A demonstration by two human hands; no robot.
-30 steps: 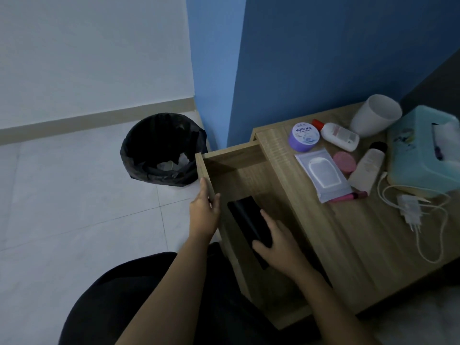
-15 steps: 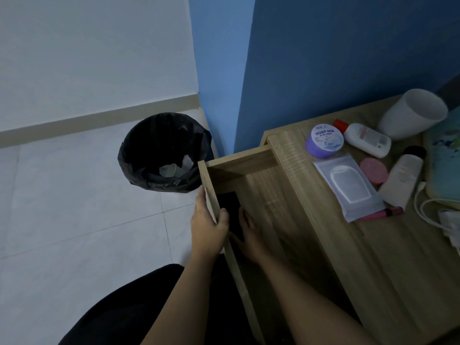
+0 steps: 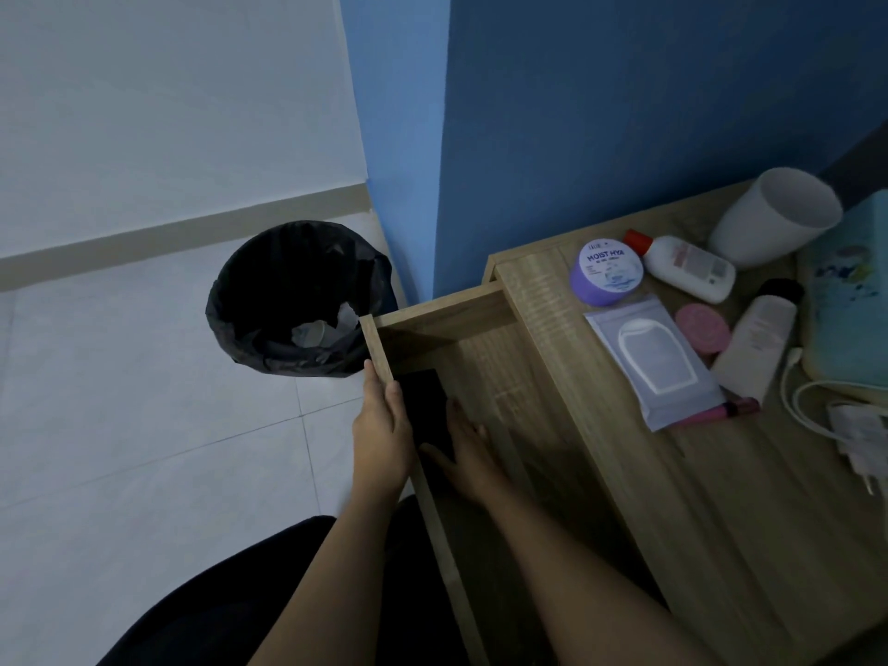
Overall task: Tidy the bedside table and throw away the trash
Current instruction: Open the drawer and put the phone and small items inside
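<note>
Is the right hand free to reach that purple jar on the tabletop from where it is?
Probably yes. The right hand rests flat on a black object in the open drawer, holding nothing, and the purple jar stands uncovered near the edge of the tabletop beside the drawer.

Dim light is falling on a blue wall (image 3: 648,113) and a white wall (image 3: 168,88) with beige skirting (image 3: 168,237), while pale floor tiles (image 3: 120,425) are stretching beside the wooden worktop (image 3: 745,521).

Bedside table (image 3: 721,511) and drawer (image 3: 447,315) were pale wood-grain. Bin liner (image 3: 250,305) was black. Jar (image 3: 606,277) was purple with white lettering; bottle (image 3: 688,269) white, red-capped; cup (image 3: 764,228) white; pouch (image 3: 648,360) lilac with a white panel; tissue box (image 3: 850,310) teal, printed; charger (image 3: 857,427) white.
</note>
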